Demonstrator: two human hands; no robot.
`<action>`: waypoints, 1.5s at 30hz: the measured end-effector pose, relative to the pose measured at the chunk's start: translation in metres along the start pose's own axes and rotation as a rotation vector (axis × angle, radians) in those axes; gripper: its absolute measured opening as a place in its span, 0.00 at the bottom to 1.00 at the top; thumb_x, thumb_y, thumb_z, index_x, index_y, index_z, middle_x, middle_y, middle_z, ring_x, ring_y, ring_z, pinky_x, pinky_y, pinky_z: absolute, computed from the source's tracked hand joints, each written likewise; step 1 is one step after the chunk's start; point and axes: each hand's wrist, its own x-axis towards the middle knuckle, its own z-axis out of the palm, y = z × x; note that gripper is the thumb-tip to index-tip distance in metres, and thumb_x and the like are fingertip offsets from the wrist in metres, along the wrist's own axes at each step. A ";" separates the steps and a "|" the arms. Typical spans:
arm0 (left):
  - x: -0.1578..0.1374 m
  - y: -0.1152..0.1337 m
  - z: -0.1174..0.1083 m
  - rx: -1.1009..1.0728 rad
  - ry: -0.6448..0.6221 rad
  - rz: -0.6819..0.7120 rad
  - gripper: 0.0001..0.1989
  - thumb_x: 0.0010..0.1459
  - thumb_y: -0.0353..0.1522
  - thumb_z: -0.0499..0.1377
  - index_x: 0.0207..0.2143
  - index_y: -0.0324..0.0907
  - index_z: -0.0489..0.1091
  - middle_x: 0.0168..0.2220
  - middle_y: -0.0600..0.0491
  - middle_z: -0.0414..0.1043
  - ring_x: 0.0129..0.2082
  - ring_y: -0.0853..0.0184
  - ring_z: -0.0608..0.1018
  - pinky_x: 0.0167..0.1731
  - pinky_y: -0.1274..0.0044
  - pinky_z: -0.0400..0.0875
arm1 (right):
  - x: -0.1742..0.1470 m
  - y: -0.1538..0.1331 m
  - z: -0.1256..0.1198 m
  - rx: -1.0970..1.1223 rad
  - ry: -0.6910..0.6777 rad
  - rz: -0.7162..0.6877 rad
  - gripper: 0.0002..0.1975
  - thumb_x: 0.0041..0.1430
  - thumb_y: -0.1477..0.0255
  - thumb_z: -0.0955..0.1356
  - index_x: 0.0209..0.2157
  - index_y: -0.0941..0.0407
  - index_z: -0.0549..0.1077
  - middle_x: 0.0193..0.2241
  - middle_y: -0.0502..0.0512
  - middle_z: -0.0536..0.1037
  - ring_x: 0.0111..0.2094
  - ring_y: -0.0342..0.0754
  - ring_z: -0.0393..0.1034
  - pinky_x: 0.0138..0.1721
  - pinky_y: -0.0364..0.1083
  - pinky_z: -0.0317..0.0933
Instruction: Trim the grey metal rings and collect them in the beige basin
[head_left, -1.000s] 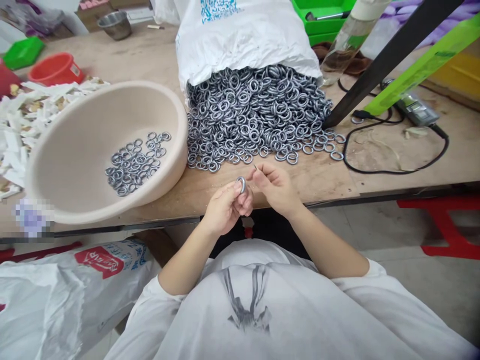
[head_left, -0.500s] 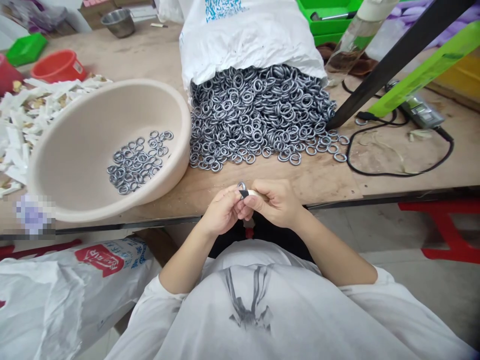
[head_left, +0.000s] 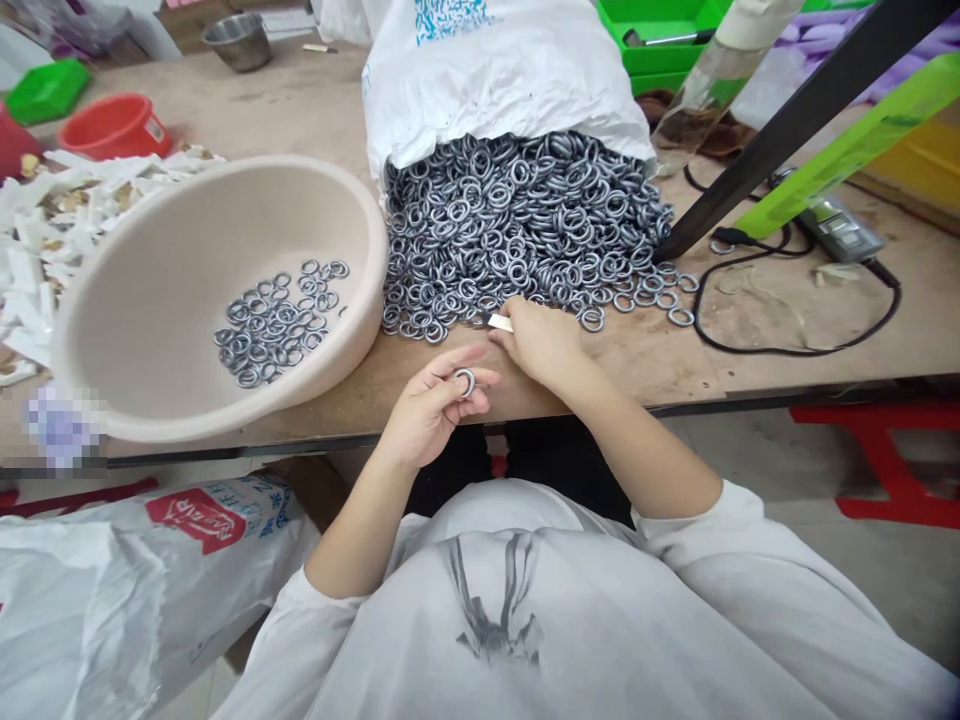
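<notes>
My left hand (head_left: 431,405) holds a grey metal ring (head_left: 466,383) between its thumb and fingers, above the front edge of the table. At the near edge of a heap of grey rings (head_left: 517,220), my right hand (head_left: 544,340) grips a small white strip with a dark tip (head_left: 500,322). Whether its fingertips also touch a ring in the heap I cannot tell. The heap spills from a white sack (head_left: 510,80). To the left of my hands stands a wide beige basin (head_left: 172,210) with many loose rings (head_left: 266,330) at its bottom.
White offcuts (head_left: 37,240) lie left of the basin, near a red bowl (head_left: 116,128). On the right, a dark bar (head_left: 750,170) and a green strip (head_left: 847,150) slant over the table. A black cable (head_left: 787,345) loops there. A printed sack (head_left: 112,600) stands below on the left.
My hands have come apart. The right has moved forward to the heap with the dark-tipped strip; the left has kept the ring and drawn slightly left, its fingers more spread.
</notes>
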 end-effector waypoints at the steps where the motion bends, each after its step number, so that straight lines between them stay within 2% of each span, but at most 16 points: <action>1: 0.002 0.001 -0.002 -0.013 0.047 0.010 0.13 0.51 0.29 0.65 0.41 0.39 0.76 0.37 0.51 0.80 0.28 0.74 0.77 0.36 0.78 0.76 | 0.003 -0.002 -0.001 -0.042 -0.025 0.008 0.13 0.65 0.65 0.67 0.46 0.57 0.75 0.42 0.66 0.81 0.38 0.58 0.74 0.35 0.49 0.57; 4: 0.005 0.003 -0.005 -0.022 0.142 0.029 0.08 0.47 0.28 0.63 0.33 0.37 0.74 0.32 0.53 0.76 0.27 0.74 0.76 0.36 0.78 0.75 | 0.003 -0.002 -0.004 -0.003 -0.024 -0.003 0.10 0.67 0.67 0.65 0.40 0.58 0.76 0.39 0.65 0.81 0.36 0.56 0.73 0.34 0.48 0.55; 7: 0.011 0.000 -0.005 0.129 0.195 0.126 0.09 0.52 0.33 0.62 0.36 0.39 0.73 0.32 0.54 0.72 0.26 0.74 0.72 0.33 0.78 0.72 | -0.006 0.002 -0.008 0.296 -0.042 -0.076 0.12 0.68 0.66 0.63 0.33 0.56 0.73 0.29 0.56 0.78 0.30 0.49 0.69 0.31 0.46 0.53; 9: 0.016 -0.003 -0.004 0.431 0.245 0.277 0.10 0.56 0.35 0.62 0.40 0.40 0.72 0.34 0.53 0.71 0.29 0.72 0.72 0.34 0.77 0.70 | -0.014 0.004 -0.008 0.445 -0.055 -0.120 0.13 0.68 0.66 0.63 0.31 0.56 0.72 0.26 0.52 0.75 0.28 0.47 0.66 0.30 0.45 0.52; 12: 0.023 -0.006 0.000 0.989 0.255 0.449 0.11 0.61 0.36 0.61 0.44 0.41 0.71 0.41 0.48 0.71 0.38 0.66 0.74 0.41 0.73 0.70 | -0.021 0.008 -0.002 0.414 -0.014 -0.142 0.08 0.65 0.68 0.65 0.34 0.56 0.74 0.31 0.53 0.78 0.32 0.48 0.68 0.32 0.45 0.52; 16: 0.030 -0.007 0.007 1.489 0.095 0.430 0.13 0.62 0.37 0.61 0.46 0.39 0.71 0.45 0.43 0.69 0.46 0.56 0.74 0.47 0.66 0.70 | -0.024 0.016 0.005 0.399 0.093 -0.078 0.09 0.63 0.69 0.66 0.41 0.56 0.77 0.40 0.57 0.81 0.40 0.52 0.71 0.40 0.47 0.57; 19: 0.036 -0.006 0.008 1.644 0.052 0.397 0.08 0.62 0.34 0.61 0.41 0.39 0.72 0.43 0.43 0.71 0.46 0.55 0.74 0.46 0.66 0.69 | -0.026 0.024 0.010 0.491 0.149 -0.016 0.10 0.62 0.68 0.67 0.41 0.56 0.78 0.38 0.57 0.81 0.38 0.53 0.72 0.40 0.49 0.58; 21: 0.038 -0.005 0.006 1.611 0.068 0.421 0.05 0.64 0.33 0.59 0.37 0.40 0.71 0.41 0.44 0.72 0.43 0.57 0.75 0.44 0.68 0.69 | -0.029 0.026 0.013 0.587 0.137 -0.029 0.10 0.61 0.68 0.67 0.40 0.56 0.77 0.37 0.56 0.81 0.38 0.52 0.71 0.41 0.49 0.59; 23: 0.038 -0.004 0.003 1.481 0.083 0.476 0.06 0.64 0.33 0.59 0.33 0.41 0.71 0.36 0.47 0.73 0.39 0.60 0.75 0.41 0.71 0.68 | -0.034 0.025 0.015 0.759 0.062 -0.078 0.10 0.60 0.66 0.68 0.40 0.56 0.77 0.36 0.54 0.80 0.37 0.50 0.71 0.41 0.48 0.60; 27: 0.030 -0.007 0.005 1.002 0.115 0.489 0.11 0.60 0.37 0.63 0.28 0.41 0.71 0.26 0.54 0.71 0.27 0.69 0.71 0.31 0.76 0.65 | -0.044 0.016 0.015 1.162 -0.105 -0.153 0.14 0.59 0.59 0.70 0.34 0.56 0.74 0.29 0.50 0.75 0.32 0.46 0.67 0.37 0.45 0.62; 31: 0.023 -0.014 0.019 0.406 0.221 0.388 0.17 0.50 0.43 0.70 0.29 0.40 0.72 0.23 0.57 0.70 0.21 0.75 0.65 0.23 0.81 0.60 | -0.052 0.002 0.017 1.309 -0.035 -0.140 0.19 0.58 0.53 0.71 0.30 0.55 0.70 0.25 0.47 0.68 0.29 0.43 0.62 0.34 0.44 0.60; 35: 0.022 -0.017 0.034 -0.063 0.238 0.212 0.25 0.39 0.45 0.75 0.28 0.40 0.68 0.21 0.61 0.65 0.17 0.79 0.62 0.18 0.84 0.58 | -0.060 -0.011 0.032 1.296 0.039 -0.189 0.17 0.64 0.53 0.67 0.36 0.54 0.71 0.30 0.50 0.72 0.32 0.45 0.67 0.37 0.46 0.64; 37: 0.022 -0.017 0.036 -0.118 0.189 0.135 0.26 0.39 0.46 0.75 0.26 0.40 0.65 0.19 0.62 0.62 0.16 0.80 0.61 0.17 0.86 0.56 | -0.063 -0.013 0.038 1.262 0.105 -0.184 0.16 0.64 0.54 0.67 0.38 0.53 0.71 0.33 0.52 0.74 0.34 0.46 0.69 0.39 0.47 0.66; 40: 0.021 -0.017 0.034 -0.062 0.123 0.135 0.26 0.44 0.48 0.73 0.24 0.40 0.62 0.16 0.62 0.59 0.15 0.80 0.59 0.15 0.86 0.53 | -0.061 -0.009 0.038 1.266 0.188 -0.193 0.18 0.61 0.55 0.70 0.45 0.52 0.71 0.37 0.52 0.75 0.37 0.47 0.71 0.43 0.48 0.67; 43: 0.019 -0.016 0.029 0.035 0.053 0.165 0.25 0.49 0.51 0.69 0.25 0.40 0.64 0.16 0.62 0.58 0.13 0.80 0.58 0.14 0.85 0.51 | -0.055 -0.001 0.029 1.222 0.129 -0.331 0.21 0.60 0.56 0.71 0.50 0.52 0.73 0.41 0.54 0.77 0.42 0.49 0.73 0.48 0.50 0.67; 45: 0.018 -0.014 0.028 0.072 -0.002 0.157 0.25 0.50 0.51 0.68 0.27 0.39 0.67 0.16 0.62 0.58 0.13 0.80 0.58 0.14 0.85 0.51 | -0.051 0.003 0.022 1.171 0.087 -0.426 0.19 0.60 0.56 0.71 0.48 0.53 0.76 0.41 0.55 0.79 0.43 0.50 0.73 0.49 0.51 0.66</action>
